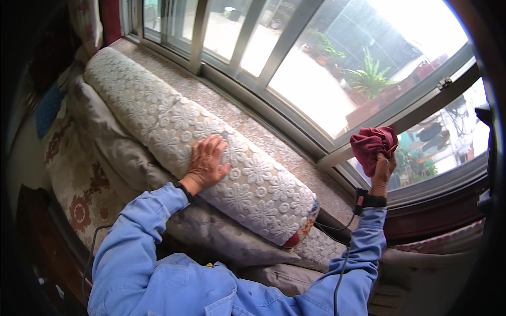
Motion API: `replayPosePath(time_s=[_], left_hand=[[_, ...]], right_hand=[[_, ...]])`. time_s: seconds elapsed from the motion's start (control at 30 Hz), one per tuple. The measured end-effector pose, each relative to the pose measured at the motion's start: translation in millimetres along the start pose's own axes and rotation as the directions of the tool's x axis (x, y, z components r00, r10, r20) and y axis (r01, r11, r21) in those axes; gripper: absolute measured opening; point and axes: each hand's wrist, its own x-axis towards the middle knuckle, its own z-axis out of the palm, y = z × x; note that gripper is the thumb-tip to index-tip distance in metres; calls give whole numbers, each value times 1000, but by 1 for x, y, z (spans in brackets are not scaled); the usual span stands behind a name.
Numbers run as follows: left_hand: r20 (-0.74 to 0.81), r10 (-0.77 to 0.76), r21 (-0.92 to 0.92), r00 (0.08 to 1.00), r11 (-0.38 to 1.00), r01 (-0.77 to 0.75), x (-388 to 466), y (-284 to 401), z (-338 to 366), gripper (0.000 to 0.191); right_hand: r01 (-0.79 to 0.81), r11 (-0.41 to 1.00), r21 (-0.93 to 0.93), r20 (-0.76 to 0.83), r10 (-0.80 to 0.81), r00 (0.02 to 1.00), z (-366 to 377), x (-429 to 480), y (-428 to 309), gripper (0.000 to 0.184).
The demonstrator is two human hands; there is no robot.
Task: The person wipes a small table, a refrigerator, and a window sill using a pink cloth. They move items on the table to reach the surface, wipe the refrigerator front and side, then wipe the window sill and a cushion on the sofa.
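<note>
Bunched in my right hand (383, 170) is a dark red cloth (371, 148), held up against the window frame or just in front of it; I cannot tell whether it touches. My left hand (206, 162) rests flat, fingers spread, on a long cushioned sofa back (174, 118) under a beige cover with raised white flowers. The metal-framed sliding window (284, 43) runs diagonally above the sofa back. Between the two lies a speckled stone sill (261, 136).
Grey patterned cushions (237, 229) lean along the sofa back. A cable (343, 276) hangs from the band on my right wrist. At the lower left stands dark wooden furniture (51, 245). A curtain (85, 23) hangs at the upper left. Potted plants (367, 75) show through the glass.
</note>
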Motion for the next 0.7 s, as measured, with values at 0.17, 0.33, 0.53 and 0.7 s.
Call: replayPosePath(time_s=[0.17,0.33,0.53,0.7], left_hand=[[9,-1,8,1000,1000,1,-1,-2,-1,64],[6,3,-8,1000,1000,-3,-5,-3,0,64],[6,21,16,1000,1000,-21,-5,-7,5,64],[6,31,29,1000,999,-31,-5,-7,7,66]], right_hand=[[547,-80,-833,515,-471,716,14,-9,-4,62],[574,-363,-734,669,-248,700,10,-3,8,67],[537,-488,-688,686,-196,700,-10,2,-3,70],[584,-272,-765,644,-338,687,-13,-17,3,70]])
